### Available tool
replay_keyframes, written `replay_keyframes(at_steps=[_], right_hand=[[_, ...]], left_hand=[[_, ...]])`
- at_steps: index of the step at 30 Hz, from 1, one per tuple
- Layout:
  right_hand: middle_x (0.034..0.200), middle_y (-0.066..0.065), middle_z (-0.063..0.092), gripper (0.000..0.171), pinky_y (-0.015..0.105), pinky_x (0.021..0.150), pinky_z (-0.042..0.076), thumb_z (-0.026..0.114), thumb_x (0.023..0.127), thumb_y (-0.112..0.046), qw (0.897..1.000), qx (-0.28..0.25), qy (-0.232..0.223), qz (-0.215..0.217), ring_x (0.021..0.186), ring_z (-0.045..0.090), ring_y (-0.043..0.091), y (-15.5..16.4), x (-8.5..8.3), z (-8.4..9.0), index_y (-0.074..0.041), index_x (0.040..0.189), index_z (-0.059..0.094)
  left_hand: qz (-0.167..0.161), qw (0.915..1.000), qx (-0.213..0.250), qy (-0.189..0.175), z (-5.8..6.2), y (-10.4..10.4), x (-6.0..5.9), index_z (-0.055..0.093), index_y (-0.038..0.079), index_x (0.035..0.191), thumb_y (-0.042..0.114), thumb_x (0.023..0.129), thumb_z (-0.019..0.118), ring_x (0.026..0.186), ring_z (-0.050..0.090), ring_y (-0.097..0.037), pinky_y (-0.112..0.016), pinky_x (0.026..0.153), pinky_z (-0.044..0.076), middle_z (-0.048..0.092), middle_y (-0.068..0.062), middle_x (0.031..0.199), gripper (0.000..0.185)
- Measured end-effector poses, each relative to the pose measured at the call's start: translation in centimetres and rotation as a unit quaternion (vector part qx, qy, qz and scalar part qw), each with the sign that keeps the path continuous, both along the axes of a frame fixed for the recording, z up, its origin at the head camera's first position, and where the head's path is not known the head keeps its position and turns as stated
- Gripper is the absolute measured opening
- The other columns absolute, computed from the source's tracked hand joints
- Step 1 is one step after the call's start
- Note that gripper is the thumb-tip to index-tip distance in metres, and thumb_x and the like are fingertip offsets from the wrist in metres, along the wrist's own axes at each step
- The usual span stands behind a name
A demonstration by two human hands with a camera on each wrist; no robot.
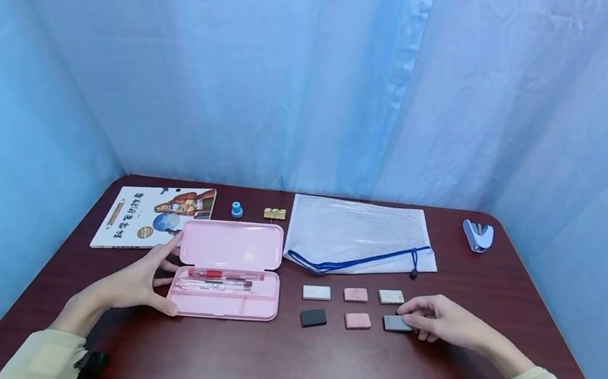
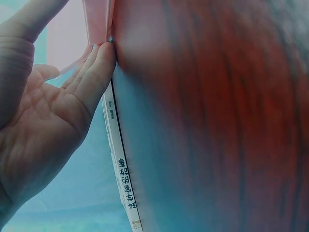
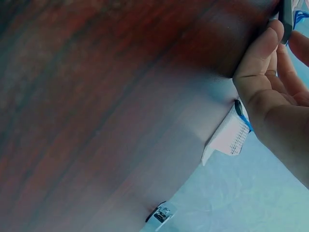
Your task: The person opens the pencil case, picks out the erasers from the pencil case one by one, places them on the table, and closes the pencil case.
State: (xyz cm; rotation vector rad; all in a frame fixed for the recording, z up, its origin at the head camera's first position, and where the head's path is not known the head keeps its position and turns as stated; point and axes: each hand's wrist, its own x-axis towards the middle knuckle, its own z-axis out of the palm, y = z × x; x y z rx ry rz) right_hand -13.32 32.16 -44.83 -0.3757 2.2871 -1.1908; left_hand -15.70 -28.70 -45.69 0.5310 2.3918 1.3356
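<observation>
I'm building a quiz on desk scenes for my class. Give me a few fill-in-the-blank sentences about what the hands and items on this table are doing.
1. The left hand rests against the open ____ pencil case.
2. The right hand touches the ____ eraser at the right end of the near row.
3. The erasers lie in two rows of ____.
4. The stapler sits at the table's far ____ corner.

Missing words: pink; grey; three; right
</observation>
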Motion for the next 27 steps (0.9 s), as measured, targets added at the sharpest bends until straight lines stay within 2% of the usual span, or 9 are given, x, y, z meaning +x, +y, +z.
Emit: replay_keyframes(at_steps=[11, 20, 24, 27], right_hand=[[0.084, 0.008, 0.062, 0.032, 0.033, 0.055, 0.056, 0.064, 0.102, -0.023, 0.999, 0.039, 0.012, -0.007, 0.07, 0.06, 0.024, -0.4, 0.2, 0.6, -0.001, 0.124, 0.066], [0.081, 0.008, 0.06, 0.029, 0.034, 0.053, 0.056, 0.065, 0.101, -0.025, 0.996, 0.064, 0.041, -0.04, 0.067, 0.059, 0.024, -0.5, 0.5, 1.1, -0.004, 0.122, 0.068], [0.087, 0.01, 0.063, 0.033, 0.036, 0.058, 0.06, 0.065, 0.101, -0.027, 0.996, 0.054, 0.061, -0.034, 0.07, 0.062, 0.024, -1.6, 0.4, 2.3, -0.005, 0.126, 0.066], [0.103, 0.017, 0.065, 0.04, 0.038, 0.064, 0.062, 0.063, 0.103, -0.027, 0.998, 0.009, 0.065, -0.024, 0.078, 0.067, 0.029, -2.9, 0.2, 3.8, -0.003, 0.135, 0.059]], left_hand=[[0.002, 1.0, 0.002, 0.009, -0.1, 0.1, 0.0, -0.003, 0.026, 0.164, 0.022, 0.072, 0.094, 0.126, 0.045, -0.038, -0.038, 0.097, 0.055, 0.026, -0.018, 0.147, 0.133], [0.0, 0.9999, 0.003, 0.01, -0.2, 0.4, -0.1, -0.004, 0.029, 0.164, 0.023, 0.072, 0.094, 0.126, 0.046, -0.038, -0.039, 0.097, 0.055, 0.025, -0.019, 0.148, 0.134], [0.0, 0.9999, 0.004, 0.01, -0.1, 0.2, 0.1, -0.006, 0.026, 0.164, 0.023, 0.072, 0.094, 0.126, 0.046, -0.039, -0.039, 0.096, 0.055, 0.026, -0.019, 0.148, 0.136], [0.0, 0.9999, 0.004, 0.014, -0.1, 0.1, 0.1, -0.007, 0.025, 0.163, 0.022, 0.072, 0.094, 0.126, 0.046, -0.039, -0.039, 0.095, 0.056, 0.027, -0.02, 0.147, 0.137]])
